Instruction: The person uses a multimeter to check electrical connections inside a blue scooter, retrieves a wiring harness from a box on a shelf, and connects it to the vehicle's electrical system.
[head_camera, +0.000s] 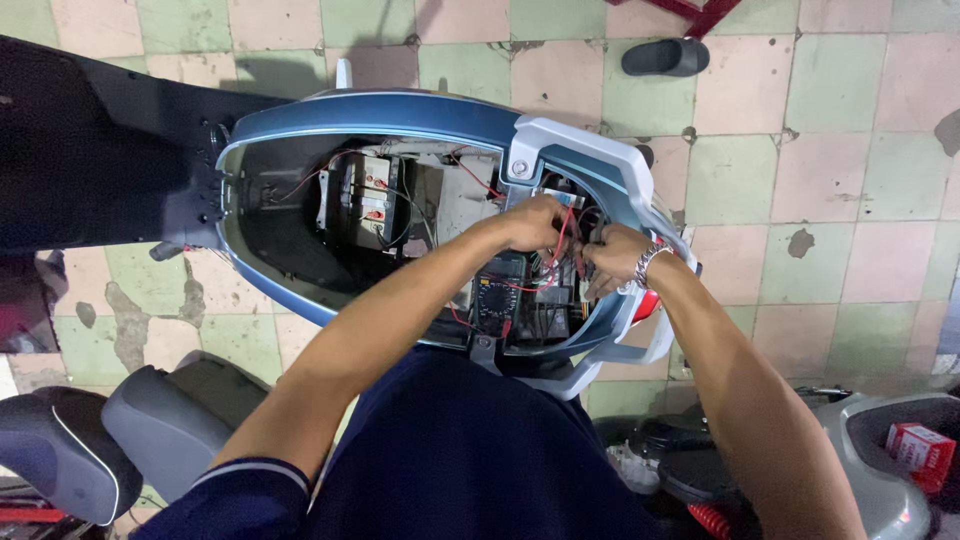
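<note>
floor (820, 150): worn pink-green tiles, stained | black sandal (665, 57) | red frame (690, 12)

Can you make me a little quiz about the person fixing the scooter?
1. True or false: the left hand and the right hand are both down among the red wires at the rear of the blue scooter body.
2. What lies just below the left hand inside the opened compartment: A) a multimeter, B) a hammer, C) a cup?
3. Fill in: the right wrist wears a metal ____.

Key: 1 true; 2 A; 3 bracelet.
</note>
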